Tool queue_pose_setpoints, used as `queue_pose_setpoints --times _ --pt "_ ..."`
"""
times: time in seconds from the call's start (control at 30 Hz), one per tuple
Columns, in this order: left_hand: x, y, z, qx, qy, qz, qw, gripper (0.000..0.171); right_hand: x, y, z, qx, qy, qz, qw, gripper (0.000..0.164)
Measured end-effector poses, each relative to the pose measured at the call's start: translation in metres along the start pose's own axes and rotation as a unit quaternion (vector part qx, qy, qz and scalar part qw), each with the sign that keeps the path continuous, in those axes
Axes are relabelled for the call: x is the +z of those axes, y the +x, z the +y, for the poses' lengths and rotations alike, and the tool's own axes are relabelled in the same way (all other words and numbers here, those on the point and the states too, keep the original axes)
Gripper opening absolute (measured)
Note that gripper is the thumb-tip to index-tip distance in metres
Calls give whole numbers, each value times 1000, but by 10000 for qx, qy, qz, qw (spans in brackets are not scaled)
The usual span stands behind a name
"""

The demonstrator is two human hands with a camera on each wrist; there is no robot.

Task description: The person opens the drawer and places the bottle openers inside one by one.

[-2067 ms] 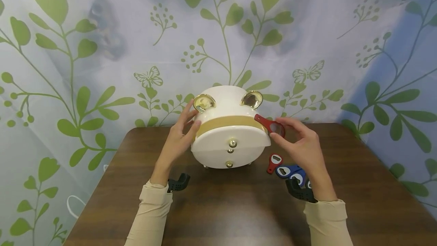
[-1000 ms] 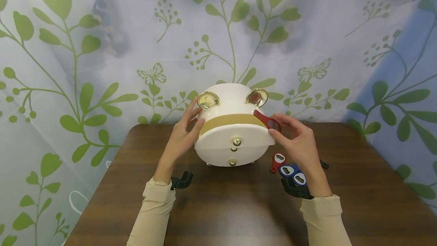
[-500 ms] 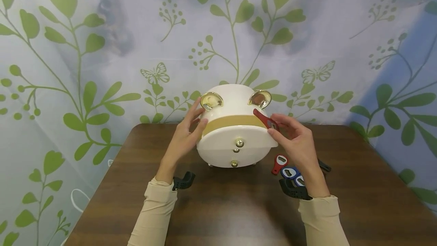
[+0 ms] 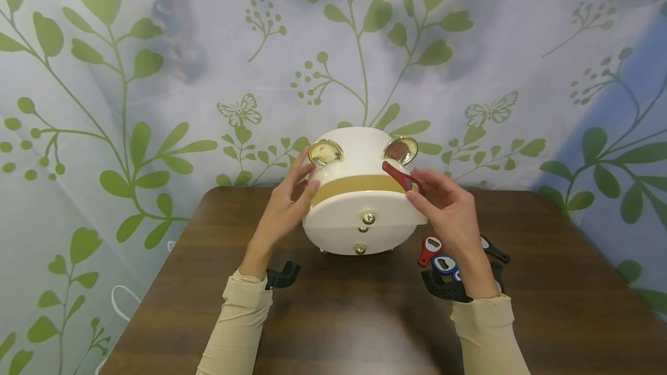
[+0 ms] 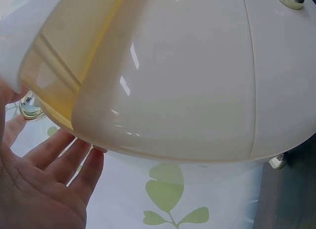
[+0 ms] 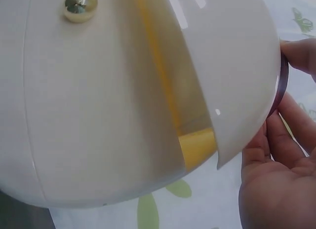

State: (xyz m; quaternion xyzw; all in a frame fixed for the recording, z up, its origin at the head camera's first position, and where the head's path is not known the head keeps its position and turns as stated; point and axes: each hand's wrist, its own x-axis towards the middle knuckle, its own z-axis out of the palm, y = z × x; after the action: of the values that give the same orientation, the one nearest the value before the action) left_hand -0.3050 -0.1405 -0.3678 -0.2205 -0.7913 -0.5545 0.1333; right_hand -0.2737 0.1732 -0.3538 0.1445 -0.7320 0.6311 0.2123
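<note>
Wooden tabletop (image 4: 563, 305): dark brown, grained, far corners rounded, with a pale sheen toward 6 o'clock.
White drawer box (image 4: 359, 204): stands upright toward the 12 o'clock edge.
Red bottle opener (image 4: 430, 250): lies at the box's 4 o'clock.
Blue bottle opener (image 4: 444, 264): just beside the red one, at its 4 o'clock.
Second blue opener (image 4: 457, 275): mostly hidden.
Black bottle opener (image 4: 495, 249): farther out, between 3 and 4 o'clock from the box, partly hidden.

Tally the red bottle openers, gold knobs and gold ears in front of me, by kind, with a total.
Red bottle openers: 2, one in the right hand, one on the table
Gold knobs: 3
Gold ears: 2
Total: 7
</note>
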Motion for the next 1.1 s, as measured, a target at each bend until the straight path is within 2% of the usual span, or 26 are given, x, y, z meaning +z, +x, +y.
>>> queue_pose_setpoints --times 0.27,0.7,1.1 --pt "0 0 1 -15 21 -1 10000 66 4 2 -1 -58 309 -100 9995 42" --pt "0 1 1 31 93 5 10000 67 3 2 -2 6 233 -352 9991 41" --pt "0 0 2 17 55 0 10000 67 5 1 -3 140 159 -339 9992 42"
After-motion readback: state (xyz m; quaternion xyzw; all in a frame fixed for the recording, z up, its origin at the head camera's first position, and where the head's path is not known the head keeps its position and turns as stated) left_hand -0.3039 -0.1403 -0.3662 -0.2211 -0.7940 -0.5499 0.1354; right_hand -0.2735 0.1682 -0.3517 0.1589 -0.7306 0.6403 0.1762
